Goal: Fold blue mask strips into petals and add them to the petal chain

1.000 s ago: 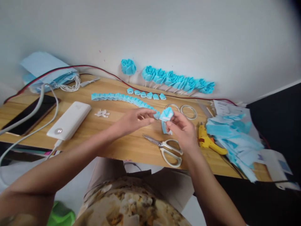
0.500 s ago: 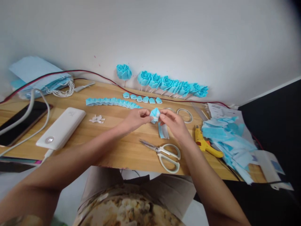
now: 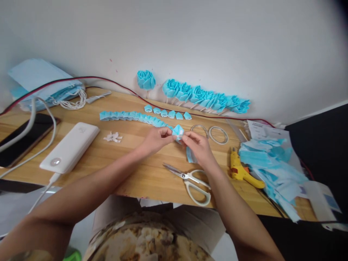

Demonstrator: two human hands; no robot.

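Head view — folded blue piece (image 3: 178, 131) between both hands (image 3: 154, 140) (image 3: 200, 148)

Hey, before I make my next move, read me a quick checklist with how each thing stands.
1. Folded blue piece held from both sides: ok, between left hand and right hand.
2. Scissors set down: ok, on the wooden tabletop.
3. Blue strip in full view: not ok, the right hand partly covers it.
4. Yellow glue gun set down: ok.
5. Glue gun hot: cannot tell.
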